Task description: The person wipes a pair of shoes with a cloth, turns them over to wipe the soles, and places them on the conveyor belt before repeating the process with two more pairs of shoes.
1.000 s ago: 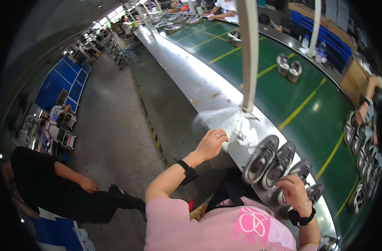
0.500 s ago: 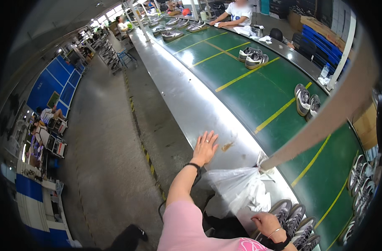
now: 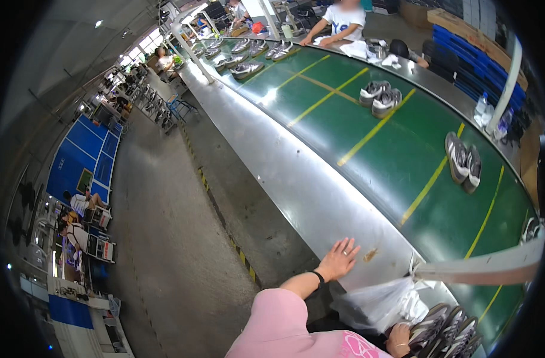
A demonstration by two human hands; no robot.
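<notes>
My left hand (image 3: pixel 339 259) lies open on the bare metal ledge (image 3: pixel 320 206) along the belt, its fingers spread beside a brown stain (image 3: pixel 371 255). It holds nothing. Low in the picture my right hand (image 3: pixel 398 340) has its fingers curled, between a white plastic bag (image 3: pixel 377 304) and a row of grey sneakers (image 3: pixel 430 325) on the ledge. What those fingers hold, if anything, is hidden. The bag hangs tied to a pale post (image 3: pixel 481 271) and has white crumpled stuff inside.
A green belt (image 3: pixel 320 119) with yellow cross lines carries one sneaker pair (image 3: pixel 380 98), another pair (image 3: pixel 463 161) and several shoes farther off. Across it a person (image 3: pixel 338 27) rests both hands on the far edge. Left lies a grey floor aisle (image 3: pixel 165 238) with striped tape.
The whole view has swung, so the scene sits farther right and lower. My left hand keeps its place by the stain. My right hand has moved down beside the sneakers and bag.
</notes>
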